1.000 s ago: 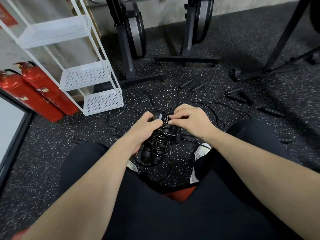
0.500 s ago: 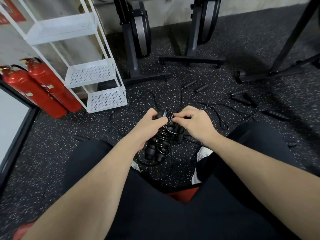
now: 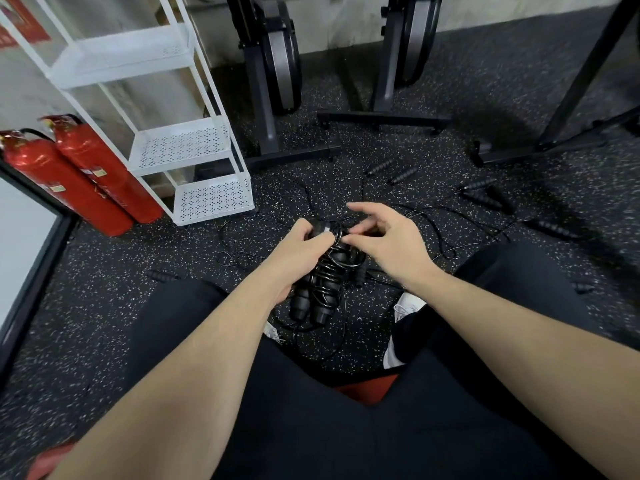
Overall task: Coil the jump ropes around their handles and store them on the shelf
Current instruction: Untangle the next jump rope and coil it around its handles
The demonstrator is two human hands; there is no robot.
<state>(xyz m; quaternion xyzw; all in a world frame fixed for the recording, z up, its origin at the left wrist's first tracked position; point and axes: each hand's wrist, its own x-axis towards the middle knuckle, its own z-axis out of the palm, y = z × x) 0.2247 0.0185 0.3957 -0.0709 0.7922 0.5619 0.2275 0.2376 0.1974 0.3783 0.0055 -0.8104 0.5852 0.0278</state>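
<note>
While the left hand grips the coiled jump rope and the right hand pinches its cord end, the coil may spring loose if that pinch slips.

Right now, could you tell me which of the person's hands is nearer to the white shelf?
Left. The left hand, gripping the coiled jump rope, sits on the white shelf side; the right hand is beyond the bundle, farther away.

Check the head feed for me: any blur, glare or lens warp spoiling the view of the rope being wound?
Head view: right hand slightly motion-blurred at its fingertips; coiled jump rope in the left hand fairly sharp, though black on dark floor. Wide-angle warp bends the white shelf uprights. Soft, even light, no glare.
</note>
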